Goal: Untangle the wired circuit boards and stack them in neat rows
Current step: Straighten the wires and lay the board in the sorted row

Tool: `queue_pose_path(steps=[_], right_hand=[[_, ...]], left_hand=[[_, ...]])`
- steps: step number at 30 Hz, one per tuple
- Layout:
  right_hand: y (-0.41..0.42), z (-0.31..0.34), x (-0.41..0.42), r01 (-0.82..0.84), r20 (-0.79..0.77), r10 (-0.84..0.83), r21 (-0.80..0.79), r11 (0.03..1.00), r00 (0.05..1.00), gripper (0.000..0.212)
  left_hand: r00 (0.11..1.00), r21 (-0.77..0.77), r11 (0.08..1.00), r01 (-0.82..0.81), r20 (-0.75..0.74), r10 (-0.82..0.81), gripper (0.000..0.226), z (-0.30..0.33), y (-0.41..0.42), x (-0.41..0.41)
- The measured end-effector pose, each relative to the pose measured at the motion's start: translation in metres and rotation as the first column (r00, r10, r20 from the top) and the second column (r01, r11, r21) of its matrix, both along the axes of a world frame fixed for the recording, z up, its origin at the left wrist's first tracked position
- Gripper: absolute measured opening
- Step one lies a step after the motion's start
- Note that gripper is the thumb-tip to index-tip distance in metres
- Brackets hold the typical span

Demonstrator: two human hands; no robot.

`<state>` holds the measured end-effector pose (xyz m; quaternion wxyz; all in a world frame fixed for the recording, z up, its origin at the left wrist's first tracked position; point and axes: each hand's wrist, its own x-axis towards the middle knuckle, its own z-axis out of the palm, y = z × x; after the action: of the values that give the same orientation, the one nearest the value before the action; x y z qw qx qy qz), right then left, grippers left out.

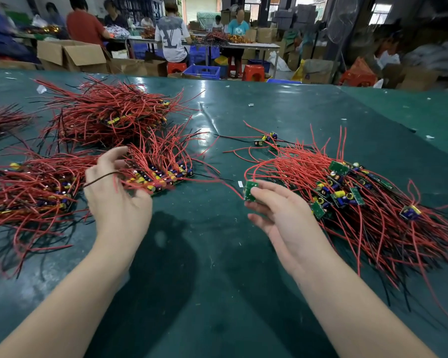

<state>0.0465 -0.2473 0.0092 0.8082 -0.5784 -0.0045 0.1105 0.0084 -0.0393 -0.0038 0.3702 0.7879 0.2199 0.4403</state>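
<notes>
In the head view, the right hand (274,210) pinches one circuit board (251,190) above the table (217,254); its red wire (225,182) trails toward the neat row (161,177), which the left hand (117,192) touches with spread fingers. I think the wire may snag and disturb this row.

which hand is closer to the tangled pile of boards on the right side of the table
Right. The right hand, pinching a board, sits just beside the pile's near edge. The left hand is far across the table, at the neat row.
</notes>
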Motion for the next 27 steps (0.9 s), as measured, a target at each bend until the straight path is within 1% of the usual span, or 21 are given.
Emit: queue_pose_path(steps=[1,3,4,6,8,10,12,14,16,18,20,22,23,24,25,26,27], right_hand=[[-0.001,0.001,0.001,0.029,-0.004,-0.028,0.038,0.999,1.000,0.019],[-0.003,0.003,0.002,0.096,-0.015,-0.095,0.108,0.990,0.995,0.022],[-0.004,0.004,0.002,0.125,-0.020,-0.124,0.138,0.983,0.992,0.022],[-0.006,0.005,0.004,0.159,-0.022,-0.158,0.184,0.970,0.987,0.020],[-0.006,0.005,0.003,0.145,-0.003,-0.147,0.207,0.968,0.989,0.021],[-0.005,0.005,0.001,0.098,0.027,-0.106,0.211,0.973,0.994,0.022],[-0.002,0.004,-0.001,0.045,0.053,-0.057,0.199,0.979,0.997,0.022],[0.000,0.004,-0.002,-0.006,0.068,-0.006,0.184,0.983,0.998,0.022],[0.001,0.004,-0.004,-0.053,0.084,0.040,0.160,0.986,0.996,0.023],[0.002,0.004,-0.005,-0.103,0.101,0.091,0.115,0.988,0.991,0.023],[0.004,0.003,-0.006,-0.140,0.113,0.133,0.062,0.988,0.985,0.023],[0.005,0.002,-0.008,-0.175,0.121,0.173,0.007,0.985,0.978,0.024],[0.006,0.002,-0.009,-0.196,0.128,0.197,-0.020,0.980,0.972,0.025],[0.007,0.002,-0.010,-0.215,0.137,0.220,-0.048,0.975,0.966,0.027],[0.008,0.001,-0.010,-0.228,0.146,0.237,-0.077,0.971,0.960,0.029],[0.008,0.000,-0.011,-0.233,0.158,0.248,-0.105,0.967,0.956,0.031],[0.009,-0.001,-0.011,-0.229,0.175,0.252,-0.141,0.963,0.952,0.031]], left_hand=[[0.999,-0.015,0.999,-0.046,0.005,0.046,0.051,0.001,0.001,-0.001],[0.997,-0.127,0.989,-0.070,0.017,0.072,0.045,0.003,0.002,-0.004],[0.996,-0.157,0.984,-0.085,0.004,0.087,0.044,0.005,0.002,-0.004],[0.987,-0.092,0.986,-0.142,-0.084,0.134,0.053,0.007,0.002,-0.005],[0.971,0.030,0.990,-0.137,-0.194,0.140,0.069,0.008,-0.002,-0.007],[0.944,0.214,0.975,-0.062,-0.304,0.127,0.083,0.004,-0.010,-0.009],[0.905,0.378,0.925,0.047,-0.409,0.121,0.091,-0.002,-0.014,-0.009],[0.854,0.441,0.877,0.190,-0.514,0.073,0.092,-0.003,-0.014,-0.010],[0.812,0.450,0.821,0.352,-0.582,-0.030,0.085,-0.003,-0.016,-0.010],[0.791,0.341,0.807,0.483,-0.566,-0.234,0.070,-0.001,-0.020,-0.013],[0.742,0.203,0.772,0.603,-0.499,-0.448,0.059,0.003,-0.027,-0.016],[0.660,0.033,0.703,0.711,-0.375,-0.651,0.050,0.007,-0.035,-0.017],[0.615,-0.090,0.657,0.749,-0.275,-0.739,0.045,0.009,-0.039,-0.018],[0.589,-0.221,0.610,0.761,-0.159,-0.793,0.037,0.011,-0.043,-0.018],[0.593,-0.314,0.578,0.753,-0.058,-0.803,0.027,0.013,-0.046,-0.018],[0.621,-0.343,0.584,0.735,-0.003,-0.784,0.015,0.012,-0.047,-0.018],[0.659,-0.322,0.622,0.714,0.009,-0.752,0.009,0.012,-0.048,-0.017]])
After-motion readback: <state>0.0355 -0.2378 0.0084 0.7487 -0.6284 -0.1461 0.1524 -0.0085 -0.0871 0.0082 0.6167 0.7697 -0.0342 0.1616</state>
